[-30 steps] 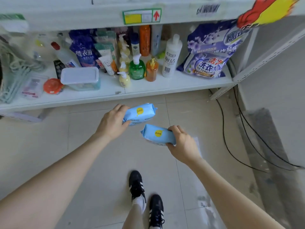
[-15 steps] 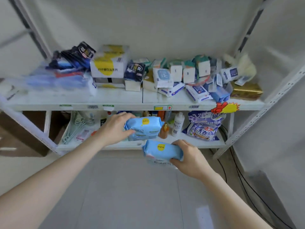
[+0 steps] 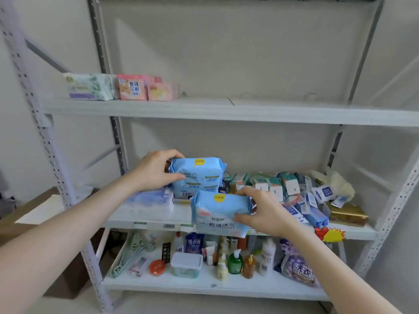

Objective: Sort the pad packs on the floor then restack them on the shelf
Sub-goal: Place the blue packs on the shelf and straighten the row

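Observation:
My left hand [image 3: 156,169] grips a blue pad pack [image 3: 197,176] with a yellow sticker, held upright in front of the middle shelf. My right hand [image 3: 260,211] grips a second blue pad pack [image 3: 217,215], lower and nearer to me, overlapping the first one's bottom edge. On the upper shelf [image 3: 226,109], at its left end, stand a white-green pad pack [image 3: 90,86] and pink pad packs [image 3: 147,88] side by side. The rest of that shelf is bare.
The middle shelf [image 3: 147,215] holds a pale purple pack at left and several small boxes and a gold box at right. The bottom shelf carries bottles, a lidded tub and a detergent bag [image 3: 297,266]. Perforated metal uprights [image 3: 38,123] frame the rack. A cardboard box sits at left.
The view has swung up from the floor to the rack. Both hands have risen with their blue packs, from knee height to the level of the middle shelf.

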